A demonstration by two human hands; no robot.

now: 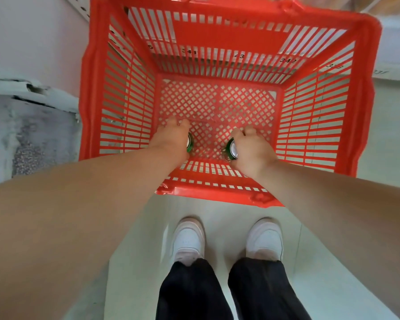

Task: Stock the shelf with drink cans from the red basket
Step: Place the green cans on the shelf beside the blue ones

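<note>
Cans (231,149), seemingly two, behind hands (252,151)

Bright, even, diffuse light; faint shadows on the floor (217,218). Wide-angle distortion bows the red basket (367,100) toward the edges; detail is slightly soft.

Just the one view for you, the wide-angle cam on your head; it faces forward and almost straight down, so your white shoes (188,239) sit low in frame and the red basket (367,93) fills the top half; your left hand (171,140) and right hand (252,151) land near centre, close enough to spot a green can (231,149) gripped in each.
</note>
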